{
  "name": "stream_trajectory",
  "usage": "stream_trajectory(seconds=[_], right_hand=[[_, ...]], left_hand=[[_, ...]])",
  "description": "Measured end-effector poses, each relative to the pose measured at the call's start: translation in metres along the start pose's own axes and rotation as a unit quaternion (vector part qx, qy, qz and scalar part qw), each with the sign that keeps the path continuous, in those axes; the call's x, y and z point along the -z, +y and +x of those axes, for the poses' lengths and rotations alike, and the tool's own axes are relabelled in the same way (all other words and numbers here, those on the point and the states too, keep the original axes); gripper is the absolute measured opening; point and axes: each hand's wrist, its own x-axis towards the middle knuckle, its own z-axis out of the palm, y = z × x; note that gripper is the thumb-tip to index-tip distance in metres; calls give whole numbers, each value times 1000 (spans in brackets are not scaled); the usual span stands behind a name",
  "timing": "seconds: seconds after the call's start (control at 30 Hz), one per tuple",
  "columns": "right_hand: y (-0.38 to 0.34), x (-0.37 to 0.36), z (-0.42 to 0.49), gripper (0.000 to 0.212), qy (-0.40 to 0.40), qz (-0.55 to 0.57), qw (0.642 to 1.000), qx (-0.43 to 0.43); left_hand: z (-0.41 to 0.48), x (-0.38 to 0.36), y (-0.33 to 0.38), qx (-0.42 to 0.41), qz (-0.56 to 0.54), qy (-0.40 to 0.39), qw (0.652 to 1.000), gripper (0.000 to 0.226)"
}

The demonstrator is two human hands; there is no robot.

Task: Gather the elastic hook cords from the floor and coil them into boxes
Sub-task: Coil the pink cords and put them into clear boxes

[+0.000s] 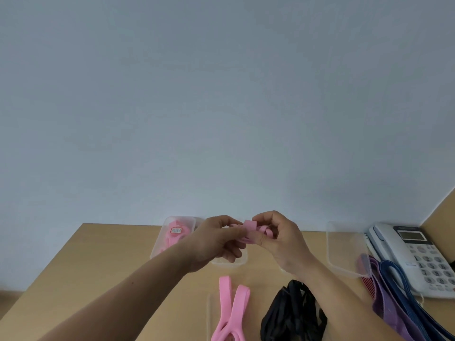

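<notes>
- Two strands of a loose pink cord [231,308] lie nearest on the worktop [98,267], with a bundle of black cords [293,313] just to its right.
- At the near right, a purple cord [384,303] and a blue cord [403,289] run side by side, the blue one lying against a telephone [416,257].
- Farther in, both hands are raised above the worktop and close together: the left hand [216,242] and the right hand [280,239] each pinch the folded pink cord [248,228], which spans the small gap between them, fingers curled round it.
- Below the hands sits a clear box [230,262], mostly hidden by the left hand.
- A second clear box [344,252] stands between the right hand and the telephone.
- At the back edge, left of the hands, a filled box [162,239] holds coiled pink cords and a small label.
- Behind everything rises a pale wall [221,94].
</notes>
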Motion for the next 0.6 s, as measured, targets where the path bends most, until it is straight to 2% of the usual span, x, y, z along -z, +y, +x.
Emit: stream_trajectory(seconds=[0.13,0.27,0.47,0.6], right_hand=[[5,1,5,16,-44,-5,999,-16],[16,0,14,20,-74,-107,991,-18],[46,-11,25,50,-133,-349,923,93],[62,-18,37,41,-115,-415,893,128]], left_hand=[[2,-3,-4,10,28,3,1000,30],[8,-2,-21,17,19,33,999,17],[25,17,-50,58,-13,51,997,15],[49,29,-67,83,-21,21,996,15]])
